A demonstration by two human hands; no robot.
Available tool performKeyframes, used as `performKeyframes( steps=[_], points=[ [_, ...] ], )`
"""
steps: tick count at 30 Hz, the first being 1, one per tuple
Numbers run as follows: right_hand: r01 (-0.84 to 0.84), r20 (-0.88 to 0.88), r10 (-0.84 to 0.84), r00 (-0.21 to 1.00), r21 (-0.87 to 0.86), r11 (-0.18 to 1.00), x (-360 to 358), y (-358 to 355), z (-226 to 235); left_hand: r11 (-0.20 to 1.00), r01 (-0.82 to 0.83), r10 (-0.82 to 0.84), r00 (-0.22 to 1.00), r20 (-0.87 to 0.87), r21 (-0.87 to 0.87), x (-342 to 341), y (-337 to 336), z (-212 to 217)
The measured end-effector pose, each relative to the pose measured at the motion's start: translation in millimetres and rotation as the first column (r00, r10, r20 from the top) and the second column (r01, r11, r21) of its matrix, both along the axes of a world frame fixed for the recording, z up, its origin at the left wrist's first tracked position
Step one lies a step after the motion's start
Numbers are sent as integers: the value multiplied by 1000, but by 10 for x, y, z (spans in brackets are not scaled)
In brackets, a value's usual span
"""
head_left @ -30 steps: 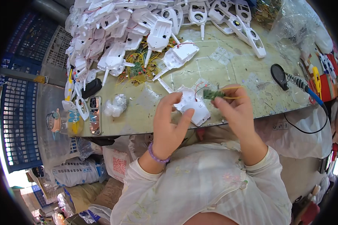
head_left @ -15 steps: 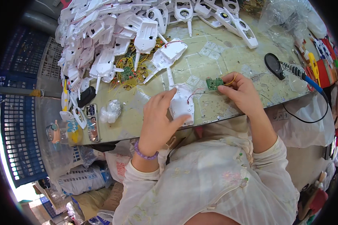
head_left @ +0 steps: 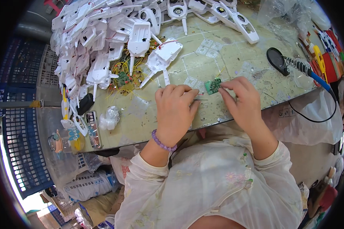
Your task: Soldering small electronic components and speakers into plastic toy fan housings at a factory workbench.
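My right hand (head_left: 242, 97) pinches the right edge of a small green circuit board (head_left: 213, 86) between thumb and fingers, a little above the table. A thin yellow wire rises from the board's far side. To the left, my left hand (head_left: 176, 108) is closed, its thumb and index finger together on thin red and black wires (head_left: 201, 99) whose ends point toward the board. Beneath this hand the white plastic housing is almost wholly hidden. Just beyond it lies another white housing (head_left: 164, 54) with a red wire and a narrow handle.
White housings (head_left: 91, 42) are heaped at the far left, beside green boards with yellow wires (head_left: 124, 78). A soldering iron (head_left: 313, 74) rests in its coil holder at right, its cord hanging over the table edge. A phone (head_left: 93, 129) and crumpled clear plastic (head_left: 110, 118) lie at left.
My left hand has moved right over the white housing and closed on its wires. The board in my right hand has turned and shifted slightly; my right fingers now grip its right edge.
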State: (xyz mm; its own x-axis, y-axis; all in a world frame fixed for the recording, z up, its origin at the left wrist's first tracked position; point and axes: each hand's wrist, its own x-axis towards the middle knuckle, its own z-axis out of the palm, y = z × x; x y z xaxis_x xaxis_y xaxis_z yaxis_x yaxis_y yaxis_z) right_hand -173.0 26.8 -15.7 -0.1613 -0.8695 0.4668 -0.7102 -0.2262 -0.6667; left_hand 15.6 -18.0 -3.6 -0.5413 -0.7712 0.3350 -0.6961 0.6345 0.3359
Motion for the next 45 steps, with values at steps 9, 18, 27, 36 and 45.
performKeyframes(
  steps=[9, 18, 27, 36, 45],
  points=[
    [-132, 83, 129, 988, 31, 991, 48, 99, -104, 992, 31, -18, 994, -105, 124, -19, -31, -30],
    [-228, 97, 219, 971, 89, 970, 123, 2, -83, 977, 44, 4, 975, -220, 210, -22, -16, -10],
    [-207, 92, 213, 973, -70, 976, 140, 44, -10, 953, 67, 9, 968, -251, 295, -14, -25, -59],
    [-286, 180, 280, 943, 12, 958, 132, 65, -97, 918, 189, -85, 952, -293, 349, 50, -27, -1],
    [-2, -117, -6, 993, -66, 998, -82, 83, -94, 943, 99, -41, 982, -187, 317, -33, -30, 76]
  ],
)
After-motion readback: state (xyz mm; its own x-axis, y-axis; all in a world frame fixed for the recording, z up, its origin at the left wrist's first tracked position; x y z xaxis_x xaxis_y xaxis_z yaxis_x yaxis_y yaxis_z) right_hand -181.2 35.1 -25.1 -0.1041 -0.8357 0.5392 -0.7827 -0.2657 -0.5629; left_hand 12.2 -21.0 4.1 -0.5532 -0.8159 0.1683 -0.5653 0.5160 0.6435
